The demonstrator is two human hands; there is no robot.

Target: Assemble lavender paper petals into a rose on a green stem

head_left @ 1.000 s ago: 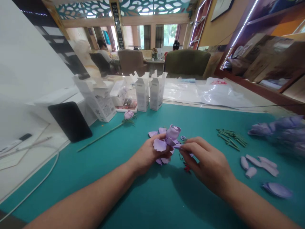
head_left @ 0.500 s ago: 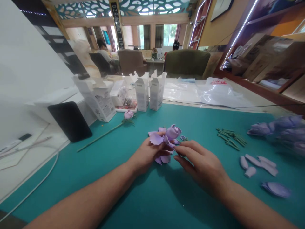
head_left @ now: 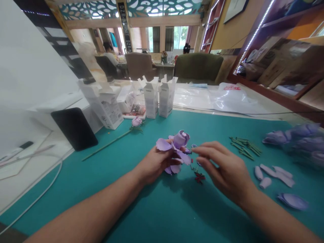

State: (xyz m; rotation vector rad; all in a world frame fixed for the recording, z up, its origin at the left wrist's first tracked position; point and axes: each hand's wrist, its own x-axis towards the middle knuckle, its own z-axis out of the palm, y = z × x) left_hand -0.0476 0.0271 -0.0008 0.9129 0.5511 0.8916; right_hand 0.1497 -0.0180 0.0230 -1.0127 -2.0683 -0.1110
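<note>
My left hand [head_left: 154, 165] is closed around a purple artificial flower [head_left: 181, 139], its rolled bud upright and its petals spreading outward. More purple petals [head_left: 174, 168] show below the fingers; whether they belong to the held flower I cannot tell. Just right of the bloom, my right hand [head_left: 222, 168] hovers off the petals, thumb and fingers slightly apart with nothing visible between them. Beneath its fingertips lie small red and green pieces [head_left: 199, 177]. A small round purple piece [head_left: 193, 146] sits beyond the fingertips.
On the green mat [head_left: 141, 216], a finished-looking flower on a long stem [head_left: 108, 145] lies left. To the right are green stem pieces [head_left: 245, 146], pale petal pieces [head_left: 277, 173], a purple petal stack [head_left: 293, 201] and bagged purple flowers [head_left: 301, 138]. White boxes [head_left: 165, 96] and a black tablet-like slab [head_left: 74, 129] stand behind.
My right hand has drawn back to the right, away from the flower, and its fingers have parted a little. The flower has turned slightly in my left hand; the red pieces are now uncovered.
</note>
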